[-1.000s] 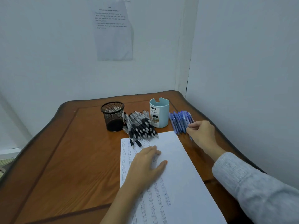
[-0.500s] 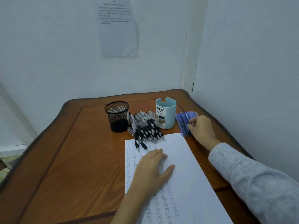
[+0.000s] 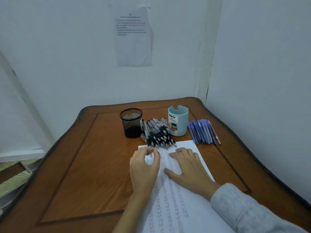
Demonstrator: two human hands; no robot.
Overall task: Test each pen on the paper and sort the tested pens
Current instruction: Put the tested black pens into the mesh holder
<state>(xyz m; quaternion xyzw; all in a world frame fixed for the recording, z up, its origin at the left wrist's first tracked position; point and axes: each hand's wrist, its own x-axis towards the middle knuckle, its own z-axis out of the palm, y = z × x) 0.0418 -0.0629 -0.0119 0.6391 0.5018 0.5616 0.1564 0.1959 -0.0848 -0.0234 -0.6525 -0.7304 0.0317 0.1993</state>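
A white paper (image 3: 190, 209) covered with columns of test scribbles lies on the wooden table (image 3: 84, 165). A pile of black pens (image 3: 158, 132) lies at its far edge. Blue pens (image 3: 202, 132) lie in a row to the right. My left hand (image 3: 143, 169) has its fingers curled at the near end of the black pile and pinches a black pen there, which is mostly hidden by the fingers. My right hand (image 3: 188, 169) rests flat on the paper with its fingers spread.
A black mesh cup (image 3: 131, 121) stands left of the black pens, and a light blue desk organizer (image 3: 178, 121) stands between the two pen groups. Walls close the table in at the back and right. A printed sheet (image 3: 133, 37) hangs on the back wall.
My right hand left the blue pens and came down flat on the paper. My left hand lifted off the paper, moved to the black pens and curled its fingers.
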